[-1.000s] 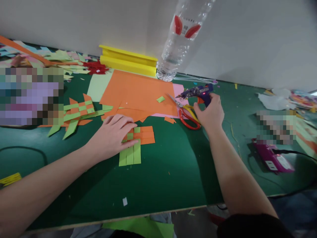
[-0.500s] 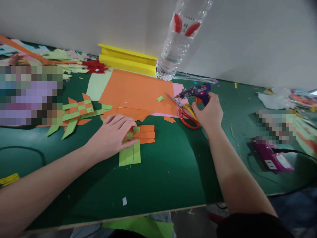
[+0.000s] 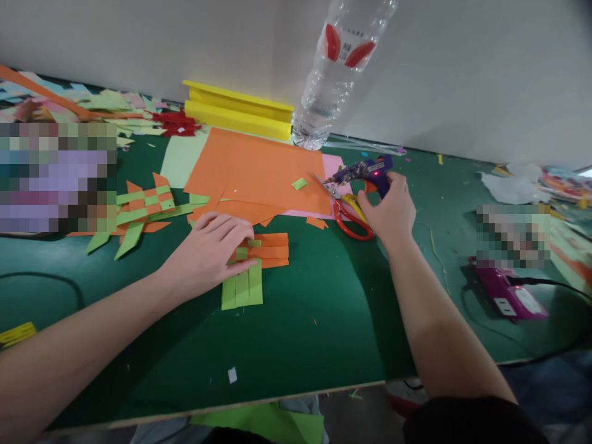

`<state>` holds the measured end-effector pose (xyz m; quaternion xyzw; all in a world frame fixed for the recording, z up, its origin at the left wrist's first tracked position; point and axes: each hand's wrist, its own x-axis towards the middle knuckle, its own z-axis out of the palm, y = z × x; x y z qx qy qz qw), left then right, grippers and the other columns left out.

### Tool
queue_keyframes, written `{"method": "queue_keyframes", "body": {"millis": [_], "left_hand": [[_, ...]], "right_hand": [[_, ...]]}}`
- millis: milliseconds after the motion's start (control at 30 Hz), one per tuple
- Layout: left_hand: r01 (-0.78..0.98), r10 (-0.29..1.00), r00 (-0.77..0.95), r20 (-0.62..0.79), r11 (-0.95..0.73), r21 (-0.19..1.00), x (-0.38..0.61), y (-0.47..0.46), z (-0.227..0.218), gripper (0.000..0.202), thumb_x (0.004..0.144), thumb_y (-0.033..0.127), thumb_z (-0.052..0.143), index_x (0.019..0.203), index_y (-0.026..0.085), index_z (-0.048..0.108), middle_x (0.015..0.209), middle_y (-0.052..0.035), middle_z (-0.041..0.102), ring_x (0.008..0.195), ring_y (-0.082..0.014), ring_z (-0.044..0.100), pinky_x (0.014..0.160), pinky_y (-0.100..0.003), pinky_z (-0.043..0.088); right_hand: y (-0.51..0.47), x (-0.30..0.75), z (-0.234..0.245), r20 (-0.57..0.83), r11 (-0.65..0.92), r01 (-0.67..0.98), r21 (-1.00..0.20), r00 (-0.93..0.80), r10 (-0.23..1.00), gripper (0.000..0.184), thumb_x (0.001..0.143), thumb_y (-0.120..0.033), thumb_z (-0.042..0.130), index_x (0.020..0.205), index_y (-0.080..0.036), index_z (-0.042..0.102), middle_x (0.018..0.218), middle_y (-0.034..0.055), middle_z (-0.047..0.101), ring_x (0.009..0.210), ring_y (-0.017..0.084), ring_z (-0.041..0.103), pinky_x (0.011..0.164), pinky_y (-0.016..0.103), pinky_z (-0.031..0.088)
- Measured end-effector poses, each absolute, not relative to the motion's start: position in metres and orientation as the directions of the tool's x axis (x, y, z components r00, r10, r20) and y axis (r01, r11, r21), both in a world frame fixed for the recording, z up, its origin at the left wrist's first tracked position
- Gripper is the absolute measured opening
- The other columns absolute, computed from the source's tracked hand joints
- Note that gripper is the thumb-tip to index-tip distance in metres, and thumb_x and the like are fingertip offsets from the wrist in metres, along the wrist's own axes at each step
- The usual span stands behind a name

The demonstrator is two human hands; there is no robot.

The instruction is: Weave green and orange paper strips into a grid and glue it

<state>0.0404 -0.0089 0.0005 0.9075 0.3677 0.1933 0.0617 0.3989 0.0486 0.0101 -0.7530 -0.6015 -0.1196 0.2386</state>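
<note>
My left hand point(image 3: 208, 253) lies on a small woven mat of orange and green paper strips point(image 3: 252, 265) in the middle of the green table point(image 3: 324, 320); its fingers are curled down on the mat's left part, pressing it. My right hand point(image 3: 393, 213) is wrapped round the handle of a purple glue gun point(image 3: 363, 169), whose nozzle points left over the pink sheet. Red and yellow scissors point(image 3: 346, 213) lie just left of that hand.
Orange sheets point(image 3: 254, 172) lie behind the mat, with yellow folded card point(image 3: 238, 114) and a clear plastic bottle point(image 3: 333, 80) at the wall. A second woven piece point(image 3: 143, 209) lies to the left. A purple power strip point(image 3: 509, 296) with cable sits right. Paper scraps litter both sides.
My left hand's fingers have curled a little tighter on the woven mat. The right hand with the glue gun has shifted slightly; little else moved.
</note>
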Motion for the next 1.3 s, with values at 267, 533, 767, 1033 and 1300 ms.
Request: {"method": "queue_keyframes", "body": {"millis": [267, 533, 767, 1033, 1300], "left_hand": [[0.638, 0.666, 0.678, 0.312, -0.744, 0.201, 0.04, -0.009, 0.001, 0.033, 0.097, 0.049, 0.045, 0.108, 0.022, 0.062, 0.118, -0.0085, 0.064, 0.109, -0.027, 0.058, 0.098, -0.043, 0.035], [0.626, 0.632, 0.707, 0.316, -0.768, 0.135, 0.041, -0.01, 0.001, 0.032, 0.099, 0.044, 0.043, 0.113, 0.022, 0.062, 0.117, -0.0081, 0.067, 0.11, -0.0257, 0.058, 0.098, -0.042, 0.036], [0.531, 0.507, 0.781, 0.365, -0.847, 0.042, 0.047, -0.014, 0.002, 0.025, 0.102, 0.024, 0.04, 0.118, 0.023, 0.059, 0.112, -0.0043, 0.072, 0.107, -0.021, 0.061, 0.102, -0.039, 0.035], [0.515, 0.533, 0.779, 0.33, -0.845, 0.147, 0.049, -0.013, -0.004, 0.031, 0.102, 0.021, 0.034, 0.128, 0.021, 0.052, 0.116, -0.0074, 0.07, 0.111, -0.0211, 0.06, 0.099, -0.039, 0.038], [0.484, 0.553, 0.744, 0.375, -0.833, 0.267, 0.05, -0.014, -0.002, 0.033, 0.101, 0.017, 0.037, 0.133, 0.024, 0.043, 0.112, -0.0062, 0.068, 0.11, -0.0201, 0.059, 0.092, -0.035, 0.039]], "right_hand": [[0.047, 0.394, 0.015, 0.421, -0.193, 0.953, -0.235, 0.278, 0.863, 0.058, 0.077, -0.043, 0.06, 0.128, -0.017, 0.045, 0.123, 0.0202, 0.059, 0.104, 0.037, 0.062, 0.078, 0.051, 0.051], [0.044, 0.389, 0.015, 0.476, -0.128, 0.974, -0.184, 0.203, 0.856, 0.056, 0.081, -0.045, 0.058, 0.129, -0.02, 0.042, 0.122, 0.0188, 0.059, 0.104, 0.035, 0.062, 0.076, 0.05, 0.052], [0.041, 0.382, 0.016, 0.454, -0.086, 0.982, -0.169, 0.155, 0.877, 0.06, 0.08, -0.046, 0.06, 0.131, -0.019, 0.041, 0.126, 0.0193, 0.058, 0.106, 0.037, 0.062, 0.082, 0.052, 0.051], [0.04, 0.375, 0.018, 0.447, -0.064, 0.98, -0.186, 0.143, 0.883, 0.061, 0.079, -0.044, 0.059, 0.131, -0.017, 0.042, 0.131, 0.0198, 0.056, 0.11, 0.037, 0.06, 0.086, 0.052, 0.051], [0.04, 0.371, 0.014, 0.468, -0.008, 0.984, -0.178, 0.091, 0.879, 0.061, 0.078, -0.041, 0.06, 0.128, -0.012, 0.044, 0.131, 0.0222, 0.056, 0.112, 0.037, 0.06, 0.085, 0.051, 0.052]]}}
